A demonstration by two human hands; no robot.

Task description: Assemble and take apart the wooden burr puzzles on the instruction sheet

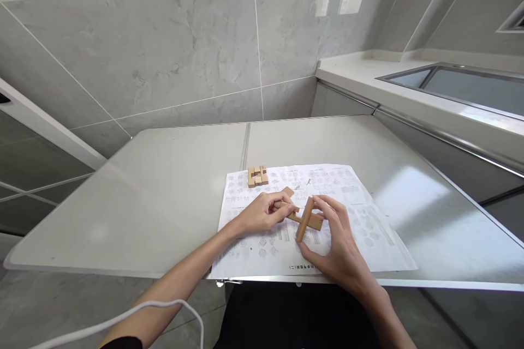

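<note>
Over the printed sheet, my left hand (264, 212) pinches a flat wooden puzzle piece (288, 192), whose end sticks out past the fingers. My right hand (338, 237) grips a wooden bar (305, 220) by its two ends, between thumb and fingers. A broader wooden piece (315, 222) lies crosswise against the bar, and a thin part runs from there toward my left fingertips. The pieces meet between the hands; how they join is partly hidden by the left fingers.
A small cluster of notched wooden blocks (257, 176) rests on the far left of the printed paper sheet (376, 251). Beneath is a white folding table (164, 191) with a centre seam. A counter with a sink (462, 84) stands to the right. A white cable (164, 303) crosses my left forearm.
</note>
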